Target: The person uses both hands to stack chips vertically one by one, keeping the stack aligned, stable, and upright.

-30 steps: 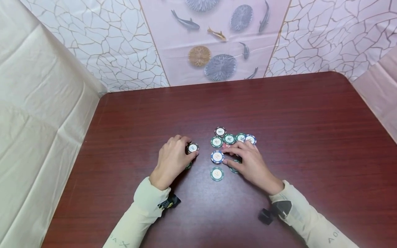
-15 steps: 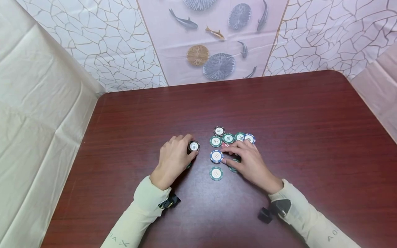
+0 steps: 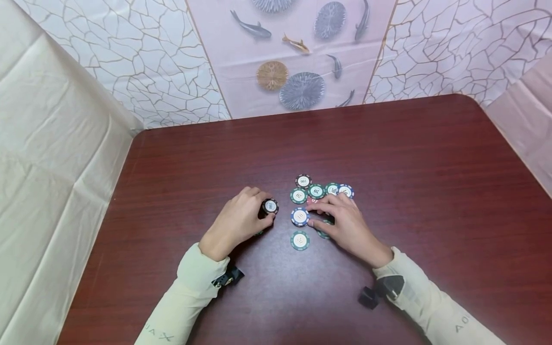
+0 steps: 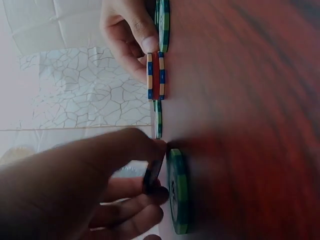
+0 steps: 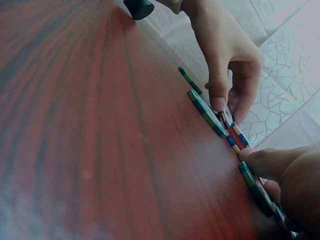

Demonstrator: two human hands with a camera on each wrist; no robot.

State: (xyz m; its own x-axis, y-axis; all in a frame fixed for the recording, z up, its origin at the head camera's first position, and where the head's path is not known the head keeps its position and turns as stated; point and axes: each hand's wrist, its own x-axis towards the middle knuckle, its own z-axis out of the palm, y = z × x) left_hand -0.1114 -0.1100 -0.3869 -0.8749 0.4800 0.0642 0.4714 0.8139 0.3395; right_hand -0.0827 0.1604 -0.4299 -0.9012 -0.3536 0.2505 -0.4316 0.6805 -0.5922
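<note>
My left hand (image 3: 235, 218) pinches a black-edged poker chip (image 3: 270, 206) marked 100 between thumb and fingers. The left wrist view shows this chip (image 4: 152, 175) tilted, close beside a green chip (image 4: 179, 192) on the table. That green chip is mostly hidden under the hand from above. Right of it, my right hand (image 3: 345, 224) holds a small stack (image 3: 300, 217) by its edge with thumb and forefinger. From the side the stack (image 4: 155, 76) reads blue, red, blue. A gap separates the black chip from the stack in the head view.
On the dark red table (image 3: 207, 158), a green chip (image 3: 299, 241) lies nearer me than the stack. Behind it are a black chip (image 3: 304, 181), several green chips (image 3: 316, 191), a blue one (image 3: 346, 190) and a partly covered red one (image 3: 311, 201). Another green chip (image 3: 323, 233) sits under my right hand.
The black chip in my left hand has shifted slightly right, toward the stack. My right hand and the stack have stayed put; the head view has drifted a little.
</note>
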